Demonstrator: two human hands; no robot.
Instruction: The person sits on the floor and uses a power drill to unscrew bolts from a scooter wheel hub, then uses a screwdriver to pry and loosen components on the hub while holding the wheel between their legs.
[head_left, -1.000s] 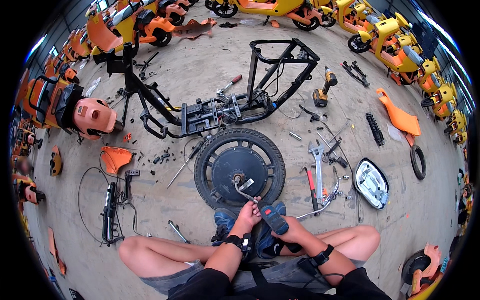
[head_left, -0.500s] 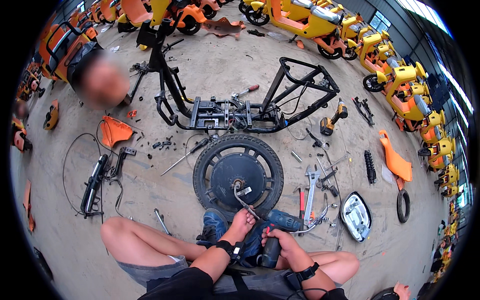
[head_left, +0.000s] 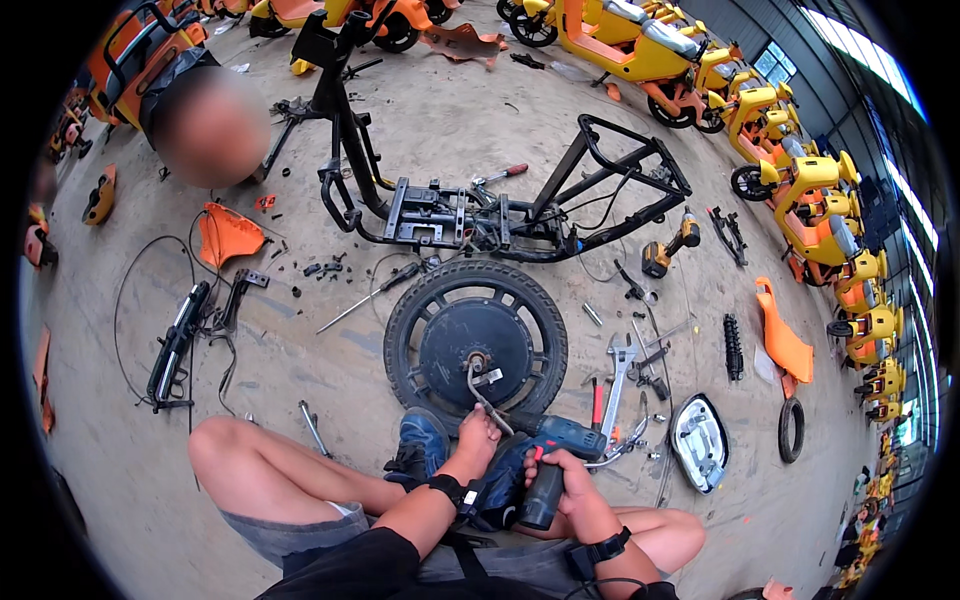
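Head view shows the left hand (head_left: 478,432) pinching the cable (head_left: 478,385) near the wheel (head_left: 476,338) hub while the right hand (head_left: 560,478) grips a blue drill (head_left: 548,445); careless aim could nick that cable.

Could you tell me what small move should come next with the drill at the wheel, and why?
Probably bring the blue drill's nose up to the wheel hub. The right hand grips its handle, but it lies short of the hub, while the left hand holds the cable coming from the axle.
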